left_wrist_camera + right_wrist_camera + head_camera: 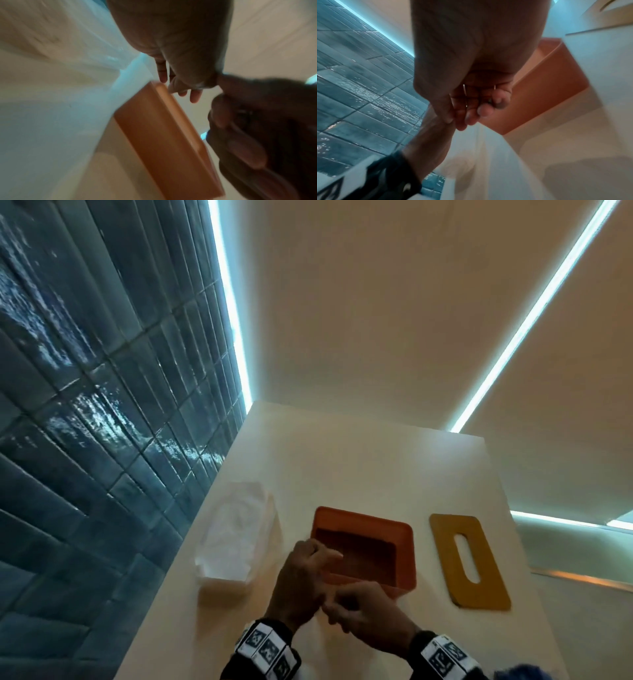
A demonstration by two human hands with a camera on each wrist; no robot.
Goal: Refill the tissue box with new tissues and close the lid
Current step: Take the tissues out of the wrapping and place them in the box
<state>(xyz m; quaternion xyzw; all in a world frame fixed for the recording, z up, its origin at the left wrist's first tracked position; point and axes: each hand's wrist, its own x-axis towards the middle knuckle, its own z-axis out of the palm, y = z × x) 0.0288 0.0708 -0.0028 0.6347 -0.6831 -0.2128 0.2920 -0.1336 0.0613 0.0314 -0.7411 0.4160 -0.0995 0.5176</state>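
Dim warm light, blurred wrist views

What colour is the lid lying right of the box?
Mustard yellow; the lid shows best in the head view.

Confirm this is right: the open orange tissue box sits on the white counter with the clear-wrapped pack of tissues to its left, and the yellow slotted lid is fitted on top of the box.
One detail is wrong. The yellow slotted lid is not on the open orange tissue box; it lies flat on the white counter to the box's right, as the head view shows. The clear-wrapped pack of tissues does lie to the left.
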